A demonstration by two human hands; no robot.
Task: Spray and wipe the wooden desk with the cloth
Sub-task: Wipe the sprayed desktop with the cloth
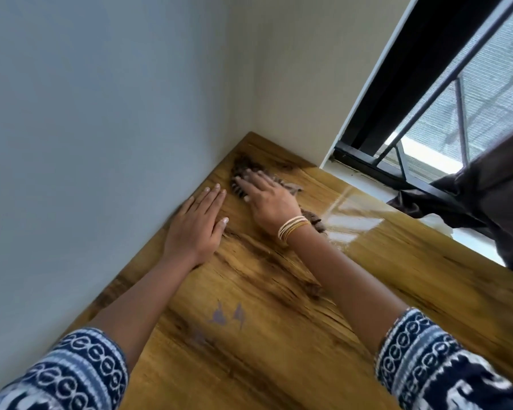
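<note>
The wooden desk [264,335] fills the lower half of the head view and runs into the room's far corner. My right hand [268,199], with bangles at the wrist, presses flat on a dark brown cloth [243,170] near that corner; more of the cloth shows behind the wrist [314,220]. My left hand [197,223] lies flat on the bare wood beside it, fingers together, close to the left wall, holding nothing. No spray bottle is in view.
A pale wall [101,143] borders the desk on the left. A black-framed window [427,99] with a white sill stands at the right, with a dark curtain [492,184] bunched over the sill. A glossy reflection [353,220] and faint purple marks [228,315] lie on the wood.
</note>
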